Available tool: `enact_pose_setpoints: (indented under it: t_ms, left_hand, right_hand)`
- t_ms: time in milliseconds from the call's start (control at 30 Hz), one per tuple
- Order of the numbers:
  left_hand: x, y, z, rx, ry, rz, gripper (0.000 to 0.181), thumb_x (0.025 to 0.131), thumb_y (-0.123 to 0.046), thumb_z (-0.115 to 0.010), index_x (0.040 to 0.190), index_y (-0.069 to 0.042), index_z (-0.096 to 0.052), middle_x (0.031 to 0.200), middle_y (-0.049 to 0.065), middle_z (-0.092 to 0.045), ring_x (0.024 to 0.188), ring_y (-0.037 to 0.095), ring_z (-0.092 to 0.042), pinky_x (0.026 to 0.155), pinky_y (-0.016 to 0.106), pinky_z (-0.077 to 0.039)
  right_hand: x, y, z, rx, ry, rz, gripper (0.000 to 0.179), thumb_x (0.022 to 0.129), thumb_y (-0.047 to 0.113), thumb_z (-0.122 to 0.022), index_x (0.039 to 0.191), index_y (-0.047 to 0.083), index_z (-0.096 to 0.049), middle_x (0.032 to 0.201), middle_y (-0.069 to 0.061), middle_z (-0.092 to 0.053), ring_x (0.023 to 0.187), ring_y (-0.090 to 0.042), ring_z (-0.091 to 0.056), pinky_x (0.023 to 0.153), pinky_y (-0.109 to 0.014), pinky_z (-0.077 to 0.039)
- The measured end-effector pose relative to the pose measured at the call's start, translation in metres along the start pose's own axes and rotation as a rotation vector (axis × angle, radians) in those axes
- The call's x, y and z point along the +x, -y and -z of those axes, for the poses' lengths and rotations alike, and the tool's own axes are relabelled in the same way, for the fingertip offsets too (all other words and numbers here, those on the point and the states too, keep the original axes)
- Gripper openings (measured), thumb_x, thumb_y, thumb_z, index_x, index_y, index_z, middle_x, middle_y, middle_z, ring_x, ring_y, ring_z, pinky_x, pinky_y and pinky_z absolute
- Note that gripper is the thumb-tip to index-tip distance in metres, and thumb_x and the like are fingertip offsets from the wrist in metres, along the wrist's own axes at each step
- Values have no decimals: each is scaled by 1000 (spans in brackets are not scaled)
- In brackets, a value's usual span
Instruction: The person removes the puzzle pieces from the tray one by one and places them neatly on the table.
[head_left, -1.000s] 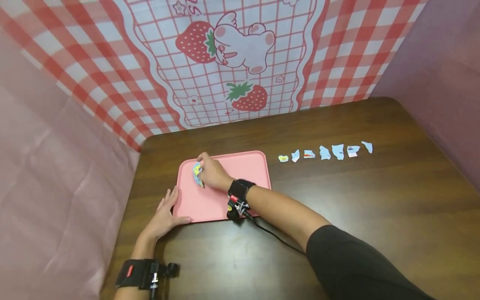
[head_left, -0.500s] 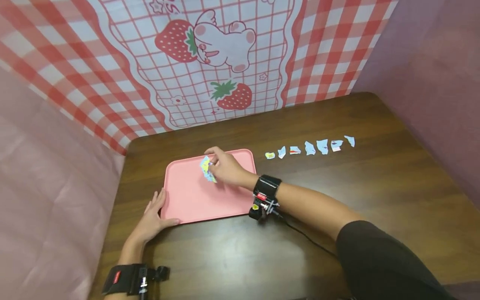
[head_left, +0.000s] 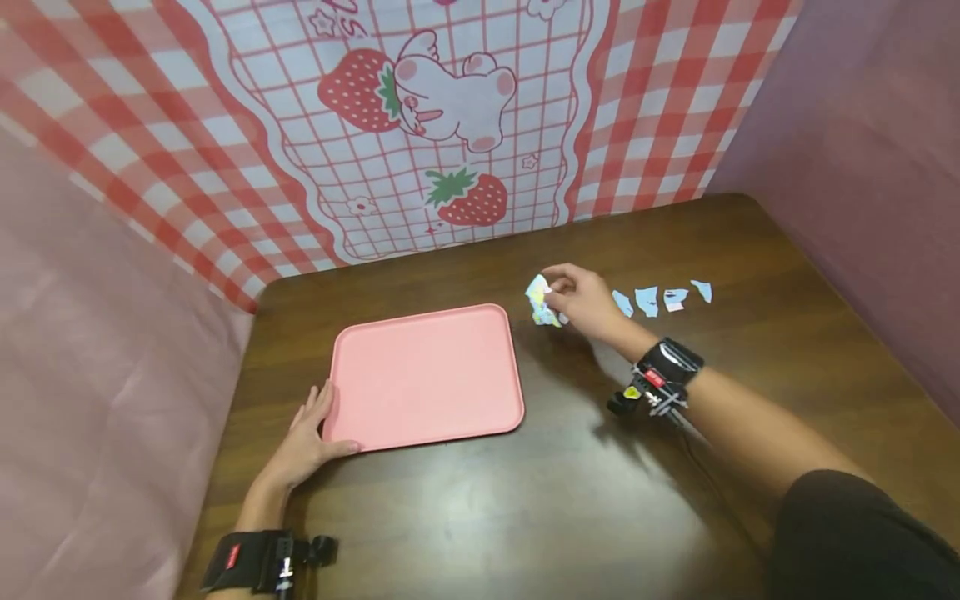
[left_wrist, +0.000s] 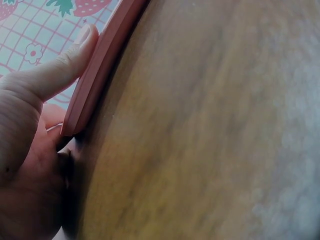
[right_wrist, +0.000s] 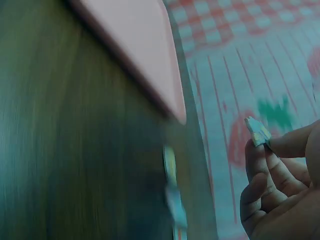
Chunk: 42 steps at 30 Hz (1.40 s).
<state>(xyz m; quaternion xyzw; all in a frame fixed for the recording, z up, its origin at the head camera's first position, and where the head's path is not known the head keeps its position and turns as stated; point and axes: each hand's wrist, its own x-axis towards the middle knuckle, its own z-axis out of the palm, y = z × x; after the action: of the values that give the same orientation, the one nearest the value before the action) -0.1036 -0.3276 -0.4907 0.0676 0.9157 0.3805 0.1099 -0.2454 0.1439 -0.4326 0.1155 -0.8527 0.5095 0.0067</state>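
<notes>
Between thumb and fingers, my right hand (head_left: 591, 307) pinches a torn paper piece (head_left: 538, 298), light blue and yellow. It is above the table, right of the pink tray (head_left: 420, 375). In the right wrist view the pinched paper piece (right_wrist: 258, 132) stands up from the fingertips. My left hand (head_left: 300, 443) touches the tray's near left corner with fingers extended, the thumb along the near rim. In the left wrist view the thumb (left_wrist: 70, 62) lies against the tray's rim (left_wrist: 95, 72). The tray's inside is bare.
Torn paper pieces lie in a row on the wooden table (head_left: 465, 508), among them a light blue one (head_left: 647, 301) and one at the right end (head_left: 702, 291). My right hand covers part of the row. A checked cloth (head_left: 645, 108) hangs behind.
My right hand has lifted the paper from the tray and carried it rightward, over the left end of the row of pieces. My left hand has stayed at the tray's corner.
</notes>
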Motion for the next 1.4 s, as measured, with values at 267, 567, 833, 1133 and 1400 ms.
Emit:
enact_pose_setpoints:
  t_ms: [267, 567, 833, 1133, 1400]
  left_hand:
    - [5, -4, -6, 5, 1, -31, 117, 74, -31, -90, 157, 7, -17, 163, 29, -9, 151, 46, 6, 117, 65, 4]
    - [3, -4, -4, 12, 8, 1, 117, 76, -32, -89, 158, 4, -15, 165, 24, -7, 151, 44, 8, 116, 67, 4]
    - [1, -5, -4, 5, 8, 19, 118, 75, -35, -89, 159, 3, -15, 166, 22, -7, 152, 43, 8, 117, 65, 4]
    - [3, -8, -4, 9, 6, 27, 118, 76, -36, -89, 160, 0, -14, 167, 18, -6, 152, 42, 8, 117, 65, 4]
    - [-4, -4, -5, -28, 4, 54, 119, 76, -33, -89, 161, -3, -11, 167, 19, -5, 152, 41, 11, 115, 67, 6]
  right_hand:
    - [-24, -69, 104, -54, -122, -143, 34, 96, 8, -64, 123, -13, -62, 92, -12, -74, 68, 2, -60, 60, -17, -49]
    - [-42, -130, 186, -28, -283, -360, 45, 101, 21, -59, 131, -13, -56, 68, 30, -59, 65, 7, -58, 57, -16, -48]
    - [-50, -158, 217, -79, -312, -503, 54, 101, 28, -59, 137, -11, -53, 67, 30, -57, 65, 9, -59, 57, -18, -47]
    - [-47, -161, 223, -223, -259, -524, 50, 100, 29, -59, 132, -11, -58, 68, 22, -62, 62, 9, -57, 60, -16, -44]
    - [-36, -156, 212, -414, -230, -463, 48, 99, 31, -55, 125, -9, -64, 126, -34, -58, 114, -50, -50, 89, -54, -42]
